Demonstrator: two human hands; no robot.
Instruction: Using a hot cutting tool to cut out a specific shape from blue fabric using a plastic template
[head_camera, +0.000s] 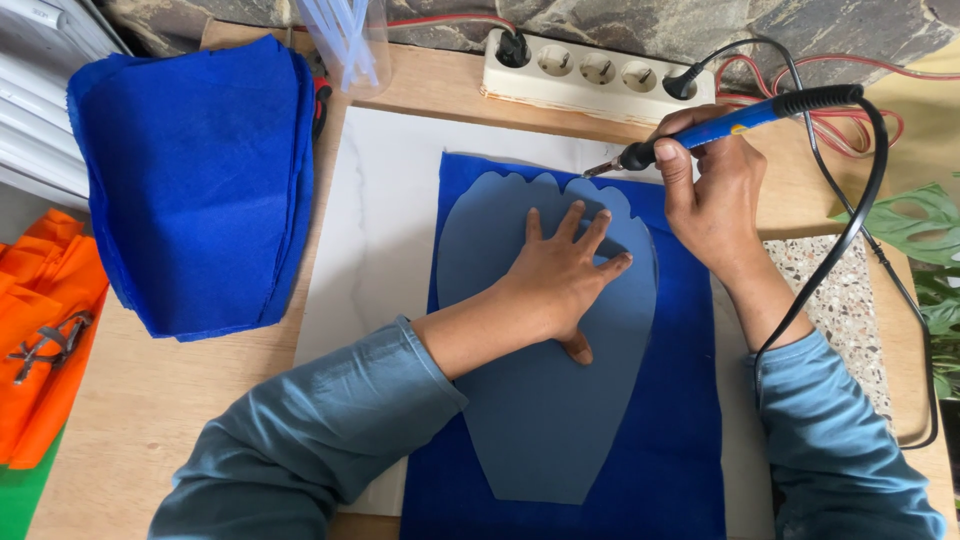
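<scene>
My left hand (562, 275) lies flat with fingers spread on a grey-blue petal-shaped template (545, 400). The template rests on a sheet of dark blue fabric (680, 420), which lies on a white board (375, 230). My right hand (712, 195) grips a blue-handled soldering iron (740, 118), its metal tip touching the fabric at the template's scalloped top edge. The iron's black cord (850, 230) loops down past my right forearm.
A stack of dark blue fabric sheets (195, 180) sits at the left, with orange fabric (45, 320) beside it. A white power strip (595, 72) lies along the back stone wall. A clear plastic container (345, 40) stands behind the board. Green leaves (930, 270) show at right.
</scene>
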